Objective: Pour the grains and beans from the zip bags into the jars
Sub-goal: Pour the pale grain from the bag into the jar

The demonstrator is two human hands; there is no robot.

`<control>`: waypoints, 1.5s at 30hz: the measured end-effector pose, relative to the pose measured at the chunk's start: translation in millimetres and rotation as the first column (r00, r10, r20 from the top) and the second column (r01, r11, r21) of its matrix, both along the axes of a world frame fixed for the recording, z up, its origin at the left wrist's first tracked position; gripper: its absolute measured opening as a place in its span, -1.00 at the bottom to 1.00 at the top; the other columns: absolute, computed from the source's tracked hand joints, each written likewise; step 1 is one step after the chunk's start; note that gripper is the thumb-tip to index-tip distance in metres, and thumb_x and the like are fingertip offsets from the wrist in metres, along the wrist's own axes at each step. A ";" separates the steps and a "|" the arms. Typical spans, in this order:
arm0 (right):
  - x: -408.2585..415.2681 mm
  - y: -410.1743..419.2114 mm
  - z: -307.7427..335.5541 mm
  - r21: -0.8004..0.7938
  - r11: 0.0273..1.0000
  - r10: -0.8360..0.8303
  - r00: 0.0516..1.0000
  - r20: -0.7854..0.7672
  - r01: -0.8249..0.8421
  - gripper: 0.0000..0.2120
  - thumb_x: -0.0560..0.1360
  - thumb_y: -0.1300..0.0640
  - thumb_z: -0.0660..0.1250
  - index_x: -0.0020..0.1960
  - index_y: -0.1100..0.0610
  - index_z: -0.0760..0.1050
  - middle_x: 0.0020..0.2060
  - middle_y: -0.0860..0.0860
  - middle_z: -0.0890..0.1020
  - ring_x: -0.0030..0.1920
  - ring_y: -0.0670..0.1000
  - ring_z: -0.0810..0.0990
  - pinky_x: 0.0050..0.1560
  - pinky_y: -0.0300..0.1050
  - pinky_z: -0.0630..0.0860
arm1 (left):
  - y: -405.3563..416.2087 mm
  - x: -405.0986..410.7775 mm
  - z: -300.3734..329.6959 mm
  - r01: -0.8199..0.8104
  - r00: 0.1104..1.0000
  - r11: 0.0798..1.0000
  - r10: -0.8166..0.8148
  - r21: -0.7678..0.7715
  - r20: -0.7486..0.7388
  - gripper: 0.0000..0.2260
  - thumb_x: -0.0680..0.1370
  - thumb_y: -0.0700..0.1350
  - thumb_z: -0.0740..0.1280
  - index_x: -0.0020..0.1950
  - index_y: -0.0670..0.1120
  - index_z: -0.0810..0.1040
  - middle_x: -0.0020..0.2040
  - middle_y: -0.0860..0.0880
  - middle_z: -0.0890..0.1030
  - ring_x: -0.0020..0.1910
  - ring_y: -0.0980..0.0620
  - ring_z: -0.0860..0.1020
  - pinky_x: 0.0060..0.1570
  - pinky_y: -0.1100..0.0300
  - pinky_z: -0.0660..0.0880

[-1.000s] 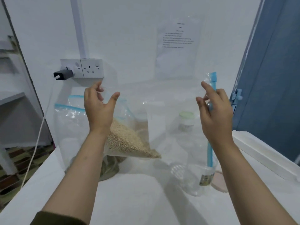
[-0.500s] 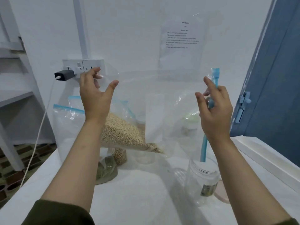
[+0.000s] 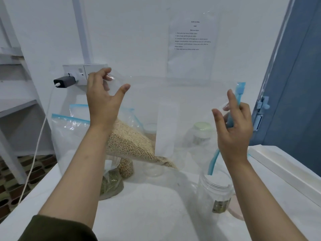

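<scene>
I hold a large clear zip bag (image 3: 173, 101) stretched between both hands above the white table (image 3: 147, 214). My left hand (image 3: 102, 103) grips its upper left corner, raised in front of the wall socket. My right hand (image 3: 234, 129) pinches the blue zip strip (image 3: 240, 91), which runs down the bag's right side. The strip's lower end hangs at the mouth of an open clear jar (image 3: 215, 193). Beige grains (image 3: 132, 145) lie heaped in the bag's lower left part, behind my left wrist.
Other zip bags (image 3: 69, 136) stand at the back left, with a bag of green beans (image 3: 111, 181) in front. A green-lidded jar (image 3: 202, 131) and a small clear jar (image 3: 152, 169) sit behind. A pink lid (image 3: 238, 213) lies by the open jar. A charger (image 3: 65, 81) sticks out from the wall.
Both hands have lifted the bag higher, the left hand most. The grain heap rose with it, and the zip strip's lower end now sits at the jar's mouth.
</scene>
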State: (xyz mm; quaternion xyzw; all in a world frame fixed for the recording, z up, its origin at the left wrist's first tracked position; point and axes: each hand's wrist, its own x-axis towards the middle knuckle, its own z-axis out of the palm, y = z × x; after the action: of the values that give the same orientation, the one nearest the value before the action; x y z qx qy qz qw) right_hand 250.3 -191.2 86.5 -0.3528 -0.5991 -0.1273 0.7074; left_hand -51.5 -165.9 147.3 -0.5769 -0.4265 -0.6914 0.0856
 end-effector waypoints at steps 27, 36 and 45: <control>10.8 -3.8 0.9 0.008 0.999 -0.032 0.994 -0.106 0.033 -0.52 0.57 0.26 0.40 0.45 0.33 0.40 -0.03 0.06 0.44 -0.13 -0.32 0.43 -0.07 -0.39 0.48 | 8.6 20.3 32.7 0.019 0.994 0.999 -0.016 0.030 -0.108 -0.48 0.44 0.04 0.52 0.32 -0.12 0.49 0.03 0.06 0.41 -0.06 0.09 0.41 0.06 0.24 0.44; 8.6 -2.8 5.5 0.012 0.997 -0.071 0.988 -0.135 0.074 -0.52 0.58 0.20 0.40 0.44 0.32 0.41 -0.02 0.03 0.41 -0.04 -0.34 0.42 0.00 -0.47 0.40 | 7.8 22.2 42.4 0.022 0.991 0.998 -0.013 0.065 -0.129 -0.46 0.43 0.09 0.51 0.30 -0.15 0.50 0.00 0.10 0.40 -0.07 0.08 0.42 0.03 0.25 0.44; 6.9 -6.4 5.3 0.006 0.998 -0.058 0.987 -0.151 0.059 -0.51 0.58 0.18 0.39 0.45 0.30 0.39 0.01 -0.22 0.36 0.00 -0.15 0.43 0.09 -0.46 0.42 | 4.3 25.8 47.0 0.011 0.991 0.998 -0.003 0.063 -0.137 -0.46 0.43 0.07 0.51 0.31 -0.16 0.50 0.07 -0.01 0.42 -0.04 0.17 0.44 0.03 0.34 0.41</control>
State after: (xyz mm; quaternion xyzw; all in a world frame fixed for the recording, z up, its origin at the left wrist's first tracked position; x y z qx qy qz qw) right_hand 257.3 -197.6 91.8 -0.3753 -0.5326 -0.1240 0.7484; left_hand -25.6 -161.6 194.4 -0.6215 -0.3954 -0.6636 0.1304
